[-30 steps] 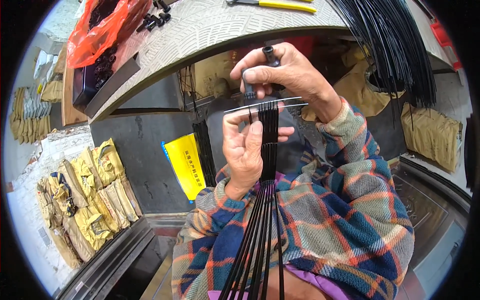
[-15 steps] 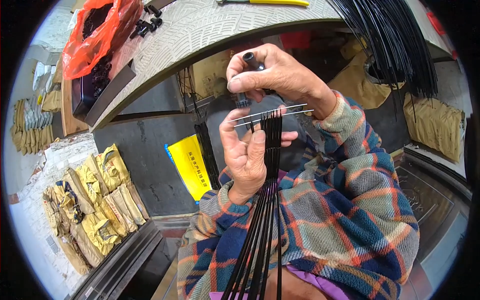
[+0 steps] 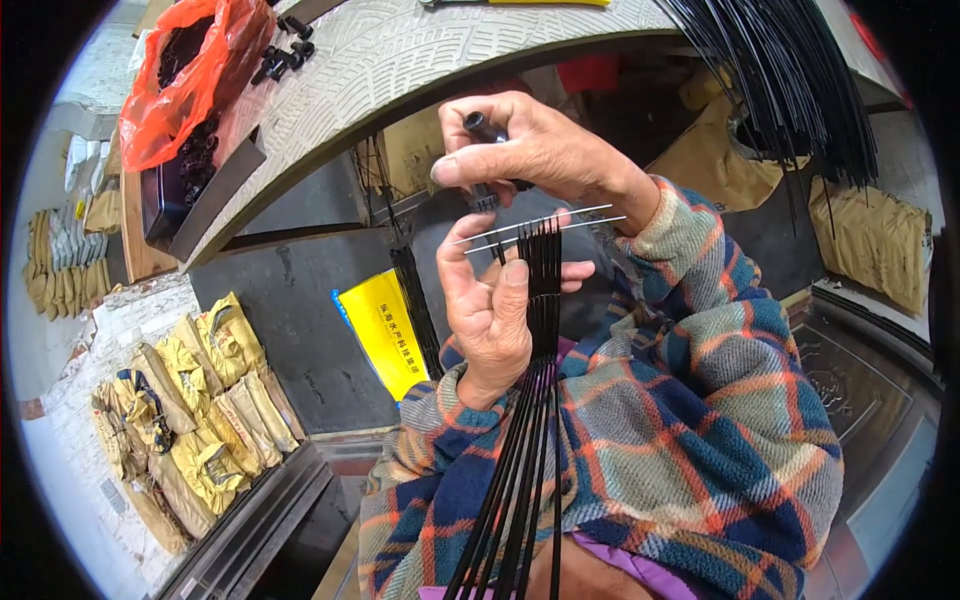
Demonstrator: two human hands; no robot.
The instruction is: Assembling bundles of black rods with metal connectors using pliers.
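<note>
My left hand [image 3: 487,300] grips a fan of several thin black rods [image 3: 528,420] that rise from my lap to chest height. Two thin silver wires [image 3: 540,226] cross the rod tips horizontally, just above my left fingers. My right hand [image 3: 540,150] hovers over the rod tips and pinches a small black cylindrical part [image 3: 482,126] between thumb and fingers. A second small black piece sits just under that thumb, at the rod tips. Both arms wear plaid sleeves.
A pale workbench [image 3: 420,50] arches across the top with an orange bag [image 3: 185,75] of black parts, loose black pieces and a yellow-handled tool. More black rods [image 3: 800,80] hang at top right. Yellow packets [image 3: 190,420] are stacked at lower left; a yellow sheet [image 3: 385,330] lies below the bench.
My right hand with the black part has shifted slightly left and up over the rod tips. My left hand keeps the same grip on the rods.
</note>
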